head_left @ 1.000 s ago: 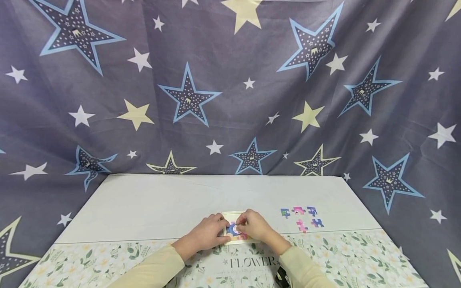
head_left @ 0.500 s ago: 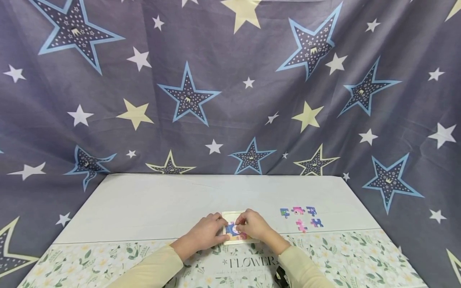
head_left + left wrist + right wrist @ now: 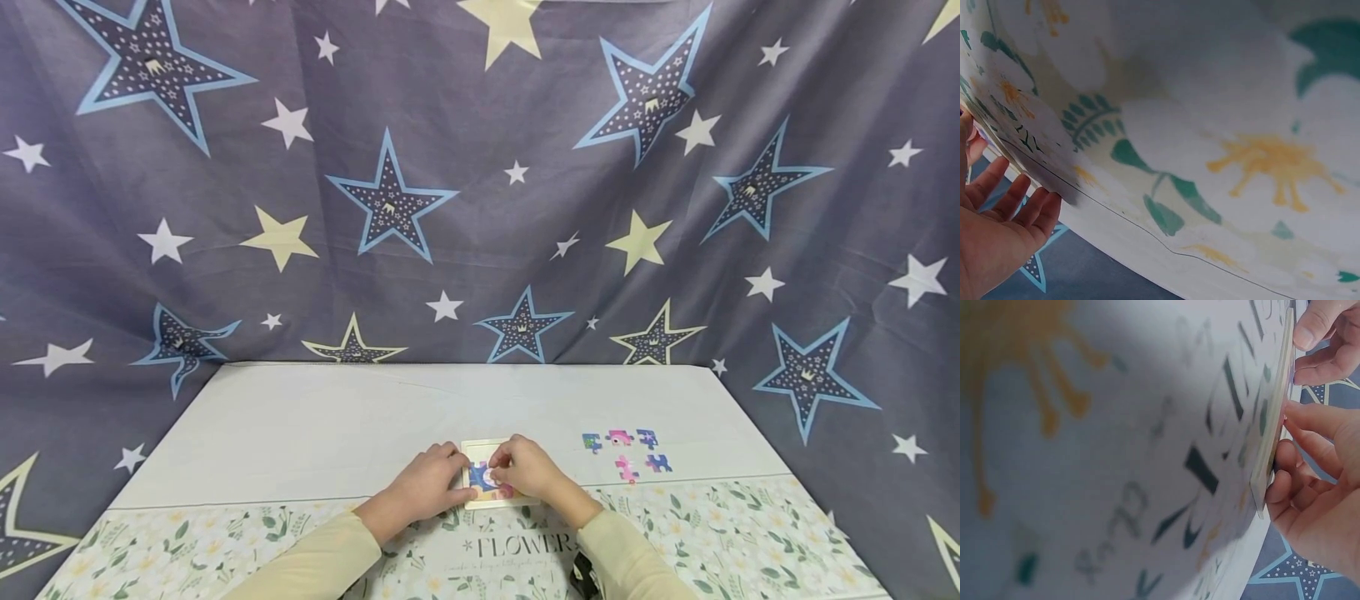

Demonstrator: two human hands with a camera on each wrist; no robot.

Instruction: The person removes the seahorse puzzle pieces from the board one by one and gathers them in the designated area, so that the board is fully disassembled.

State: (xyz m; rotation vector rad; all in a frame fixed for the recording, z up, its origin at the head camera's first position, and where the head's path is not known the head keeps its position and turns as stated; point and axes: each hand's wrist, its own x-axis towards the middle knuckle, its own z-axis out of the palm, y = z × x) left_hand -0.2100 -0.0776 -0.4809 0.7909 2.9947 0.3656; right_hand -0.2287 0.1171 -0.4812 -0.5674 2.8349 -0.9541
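Observation:
A small light-coloured puzzle frame [image 3: 486,442] lies on the table, with blue and pinkish pieces [image 3: 477,476] in its lower part. My left hand [image 3: 422,485] holds its left side, thumb by the lower-left corner; in the left wrist view the other fingers of the left hand [image 3: 1007,228] are slightly bent. The right hand [image 3: 534,472] pinches a puzzle piece, mostly covered by the fingertips, over the assembled pieces. From the right wrist view, thumb and index finger of the right hand [image 3: 1325,478] meet above the frame [image 3: 1275,412], the other fingers curled at its edge.
Several loose blue and pink pieces [image 3: 619,437] lie to the right of the frame. A flowered cloth [image 3: 300,533] printed "FLOWER" covers the near part of the white table [image 3: 315,425]. Behind hangs a star-patterned curtain [image 3: 465,250]. Something black shows beside the right sleeve.

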